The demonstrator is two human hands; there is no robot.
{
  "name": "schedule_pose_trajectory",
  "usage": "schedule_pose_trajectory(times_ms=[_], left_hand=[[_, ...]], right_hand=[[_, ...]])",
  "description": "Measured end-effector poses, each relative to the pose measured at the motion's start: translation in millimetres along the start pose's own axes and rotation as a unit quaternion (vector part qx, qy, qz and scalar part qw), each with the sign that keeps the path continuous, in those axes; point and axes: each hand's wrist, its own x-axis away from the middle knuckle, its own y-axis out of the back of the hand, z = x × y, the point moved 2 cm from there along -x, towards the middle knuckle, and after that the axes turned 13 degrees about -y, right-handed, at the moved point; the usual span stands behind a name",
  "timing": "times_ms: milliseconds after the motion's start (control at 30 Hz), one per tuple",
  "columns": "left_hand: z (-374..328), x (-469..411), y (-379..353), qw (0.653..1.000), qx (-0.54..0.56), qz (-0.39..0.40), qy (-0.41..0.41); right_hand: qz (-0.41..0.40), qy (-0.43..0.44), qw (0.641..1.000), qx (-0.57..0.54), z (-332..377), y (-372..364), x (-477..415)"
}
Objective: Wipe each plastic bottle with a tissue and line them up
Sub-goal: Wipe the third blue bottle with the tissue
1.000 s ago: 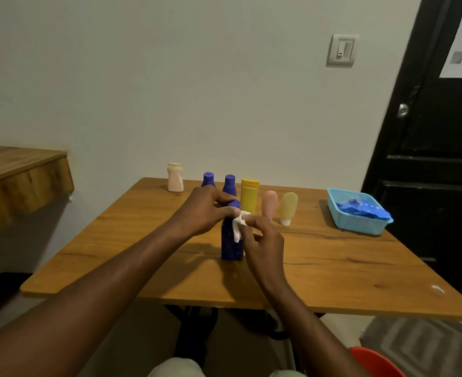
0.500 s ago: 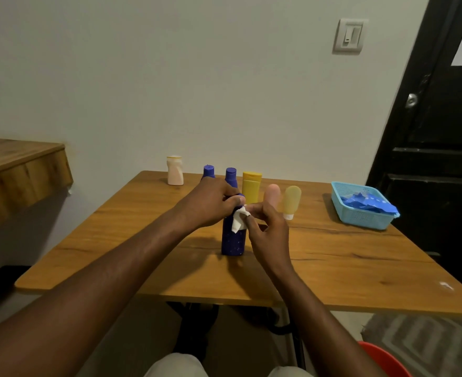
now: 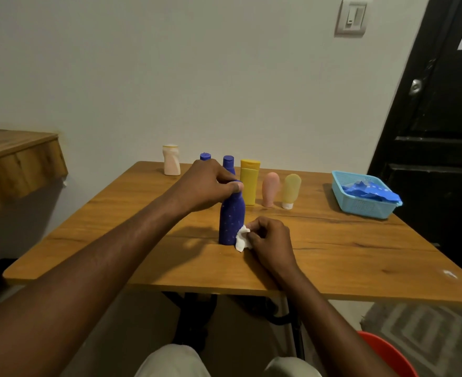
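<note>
Two hands on one upright blue bottle (image 3: 231, 219): left hand (image 3: 208, 186) grip curled round its top, right hand (image 3: 272, 239) grip pinching white tissue (image 3: 242, 238) against its base

Head view, as I read it from my remote station. The left arm (image 3: 93, 268) and the right arm (image 3: 319, 308) are bare from the lower edge of the frame to the wrist. The left hand (image 3: 205, 186) and the right hand (image 3: 272, 240) are likewise bare. The knees (image 3: 170, 361) are covered in pale cloth, probably light beige trousers. The dim lower edge leaves me unsure of the shade.
</note>
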Motion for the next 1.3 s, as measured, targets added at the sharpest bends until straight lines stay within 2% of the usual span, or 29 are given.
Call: schedule_pose_trajectory(times_ms=[100, 167, 300, 433, 533, 633, 800, 933, 1000, 1167, 1300], left_hand=[[4, -3, 0, 1.000, 0.024, 0.001, 0.007], [5, -5, 0, 0.999, 0.036, 0.004, 0.013], [6, -8, 4, 0.998, 0.061, 0.008, 0.024], [9, -12, 3, 0.997, 0.071, 0.010, 0.028], [12, -14, 2, 0.997, 0.073, 0.011, 0.029], [16, -17, 1, 0.996, 0.078, 0.016, 0.039], [17, -18, 1, 0.996, 0.075, 0.021, 0.042], [16, -18, 1, 0.996, 0.064, 0.022, 0.050], [14, -18, 2, 0.996, 0.065, 0.028, 0.053], [10, -20, 2, 0.996, 0.058, 0.028, 0.063], [11, -21, 2, 0.996, 0.053, 0.028, 0.062]], right_hand=[[0.002, 0.000, 1.000, 0.007, 1, 0, 0], [-0.025, 0.021, 0.999, -0.014, 7, 2, 3], [-0.093, 0.129, 0.986, -0.052, 41, 8, 3], [-0.105, 0.203, 0.973, 0.014, 60, 6, -1], [-0.076, 0.225, 0.964, 0.116, 41, -1, 10], [-0.026, 0.202, 0.958, 0.200, 19, -7, 22], [0.026, 0.178, 0.954, 0.240, 20, -8, 21], [0.064, 0.192, 0.944, 0.259, 21, -8, 26], [0.040, 0.212, 0.945, 0.244, 23, -6, 29], [-0.094, 0.283, 0.937, 0.184, 59, 2, 17], [-0.079, 0.317, 0.910, 0.255, 63, -4, 17]])
